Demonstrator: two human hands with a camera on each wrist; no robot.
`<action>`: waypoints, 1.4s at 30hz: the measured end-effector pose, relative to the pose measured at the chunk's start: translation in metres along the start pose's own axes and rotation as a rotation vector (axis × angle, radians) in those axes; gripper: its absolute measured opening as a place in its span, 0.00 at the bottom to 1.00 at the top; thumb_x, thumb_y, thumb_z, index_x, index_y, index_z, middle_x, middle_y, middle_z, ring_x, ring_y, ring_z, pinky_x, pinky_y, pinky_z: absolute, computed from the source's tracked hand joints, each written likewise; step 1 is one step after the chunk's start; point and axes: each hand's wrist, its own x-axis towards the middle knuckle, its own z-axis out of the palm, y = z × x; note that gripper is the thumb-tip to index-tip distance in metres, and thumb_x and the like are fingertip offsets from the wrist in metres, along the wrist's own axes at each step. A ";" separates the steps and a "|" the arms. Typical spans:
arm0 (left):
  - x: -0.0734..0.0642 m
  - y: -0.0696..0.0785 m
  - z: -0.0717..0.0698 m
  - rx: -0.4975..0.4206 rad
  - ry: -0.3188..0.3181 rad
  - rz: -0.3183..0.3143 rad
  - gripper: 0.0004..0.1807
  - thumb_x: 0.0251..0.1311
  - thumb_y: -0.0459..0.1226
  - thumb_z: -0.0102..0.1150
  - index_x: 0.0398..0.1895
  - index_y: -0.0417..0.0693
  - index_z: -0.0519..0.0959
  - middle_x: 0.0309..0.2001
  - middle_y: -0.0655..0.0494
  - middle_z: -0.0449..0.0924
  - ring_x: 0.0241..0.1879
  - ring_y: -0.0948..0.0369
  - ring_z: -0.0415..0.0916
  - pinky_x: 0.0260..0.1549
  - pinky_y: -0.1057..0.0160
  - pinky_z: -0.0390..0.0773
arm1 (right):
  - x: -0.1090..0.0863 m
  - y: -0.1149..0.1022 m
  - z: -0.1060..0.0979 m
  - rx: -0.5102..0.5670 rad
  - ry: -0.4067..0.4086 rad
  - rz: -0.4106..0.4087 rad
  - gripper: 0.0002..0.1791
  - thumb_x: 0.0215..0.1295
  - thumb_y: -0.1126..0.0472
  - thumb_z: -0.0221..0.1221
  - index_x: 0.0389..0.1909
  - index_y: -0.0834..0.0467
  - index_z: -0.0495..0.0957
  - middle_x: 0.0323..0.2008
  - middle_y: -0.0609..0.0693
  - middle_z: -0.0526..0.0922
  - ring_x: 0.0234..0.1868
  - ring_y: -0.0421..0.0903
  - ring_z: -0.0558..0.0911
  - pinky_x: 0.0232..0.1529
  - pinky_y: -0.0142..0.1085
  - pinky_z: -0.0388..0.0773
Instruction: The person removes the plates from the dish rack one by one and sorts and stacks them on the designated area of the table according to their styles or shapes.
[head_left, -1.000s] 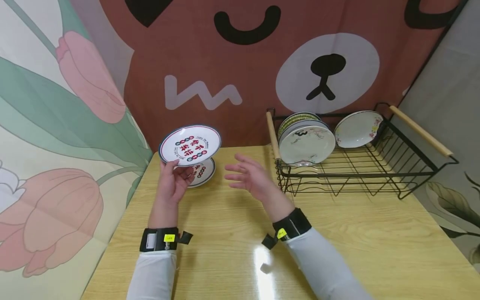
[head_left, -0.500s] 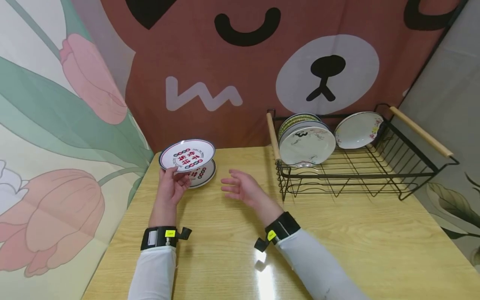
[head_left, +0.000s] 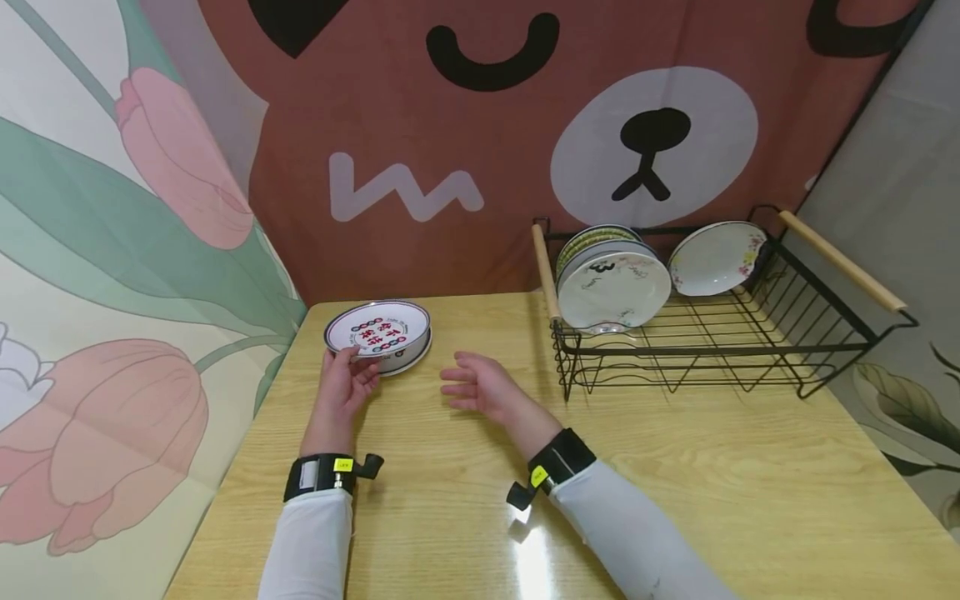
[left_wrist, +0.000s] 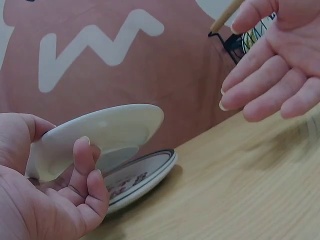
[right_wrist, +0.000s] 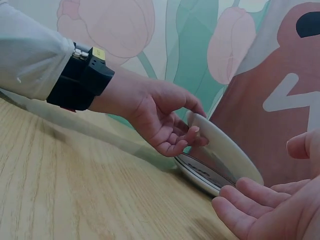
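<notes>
My left hand (head_left: 347,385) pinches the near edge of a white plate (head_left: 378,327) with a blue rim and red lettering, thumb on top and fingers beneath. Below it, a second plate (left_wrist: 150,175) of like pattern lies on the table, mostly covered in the head view. In the left wrist view the held plate (left_wrist: 105,135) tilts, its far side raised above the lower one. To the right, my right hand (head_left: 483,390) hovers over the table with fingers extended, palm turned toward the plates, holding nothing.
A black wire dish rack (head_left: 697,350) with wooden handles stands at the back right. Several plates (head_left: 615,292) lean at its left end, and a flowered dish (head_left: 717,258) leans farther right. A bear-print cloth (head_left: 405,258) hangs behind the wooden table (head_left: 450,500).
My left hand has lowered the plate down over the one on the table, and it looks flatter. My right hand has shifted slightly left and down, still holding nothing.
</notes>
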 end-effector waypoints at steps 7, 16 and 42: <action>0.006 -0.004 -0.004 0.042 0.021 -0.008 0.35 0.78 0.43 0.48 0.80 0.76 0.47 0.39 0.55 0.86 0.26 0.62 0.80 0.29 0.65 0.78 | -0.001 0.001 0.002 -0.002 0.006 0.014 0.35 0.79 0.53 0.45 0.82 0.58 0.51 0.71 0.66 0.72 0.70 0.66 0.73 0.69 0.58 0.72; 0.008 -0.007 -0.007 0.090 0.060 -0.029 0.37 0.78 0.44 0.48 0.81 0.77 0.44 0.40 0.56 0.85 0.26 0.63 0.80 0.28 0.66 0.78 | -0.004 0.001 0.002 -0.027 0.013 0.024 0.34 0.80 0.53 0.45 0.82 0.57 0.51 0.71 0.65 0.72 0.70 0.65 0.75 0.67 0.56 0.76; 0.016 -0.013 -0.018 0.354 0.109 -0.042 0.34 0.76 0.46 0.54 0.80 0.70 0.55 0.29 0.57 0.88 0.21 0.66 0.78 0.20 0.69 0.78 | -0.003 -0.001 0.002 -0.043 0.036 0.022 0.32 0.79 0.54 0.47 0.81 0.52 0.55 0.69 0.65 0.75 0.65 0.65 0.79 0.52 0.46 0.86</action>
